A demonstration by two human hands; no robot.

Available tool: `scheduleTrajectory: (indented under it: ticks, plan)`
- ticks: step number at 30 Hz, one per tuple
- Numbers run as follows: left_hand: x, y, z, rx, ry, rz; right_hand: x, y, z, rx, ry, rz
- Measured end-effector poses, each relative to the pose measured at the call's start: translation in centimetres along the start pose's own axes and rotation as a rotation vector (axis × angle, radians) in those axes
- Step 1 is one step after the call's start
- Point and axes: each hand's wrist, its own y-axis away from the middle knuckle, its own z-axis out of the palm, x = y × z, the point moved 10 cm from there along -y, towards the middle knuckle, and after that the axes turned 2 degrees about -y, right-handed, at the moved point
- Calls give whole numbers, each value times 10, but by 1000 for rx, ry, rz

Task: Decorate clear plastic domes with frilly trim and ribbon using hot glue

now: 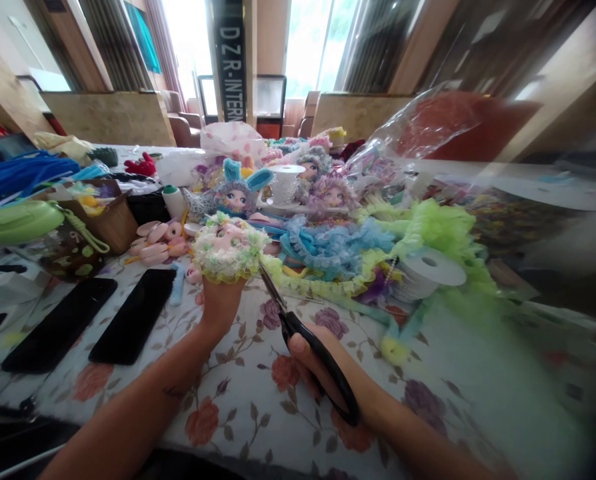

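A doll head [228,243] with pale curly hair, green tufts and a yellow-green ruffle around its lower edge is held up by my left hand [223,300]. My left fingers are mostly hidden behind it. Black-handled scissors [345,402] are gripped in my right hand [323,353], their blades pointing up and left to the ruffle's right side. Whether the blades touch the ruffle I cannot tell. From beside the doll head a yellow-green ruffled trim [333,288] runs right across the table.
Two black phones [134,317] lie on the left of the floral tablecloth [228,380]. Behind are a blue-eared doll head [235,197], blue ruffles [328,243] and a white spool [285,183]. Another spool [433,267] and green tulle [443,230] sit right; a cardboard box [113,223] stands left.
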Motion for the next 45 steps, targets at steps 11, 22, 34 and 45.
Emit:
scheduleTrajectory:
  ticks: [11,22,34,45]
  plan:
    - [2,7,-6,51,-16,2,1,1,-2,35,-28,1]
    - [11,11,-6,71,-63,76,9,1,3,72,-103,71]
    - [-8,10,1,50,-26,-22,19,-2,3,75,-113,60]
    - [-31,5,0,14,-64,-74,-4,0,3,59,-86,33]
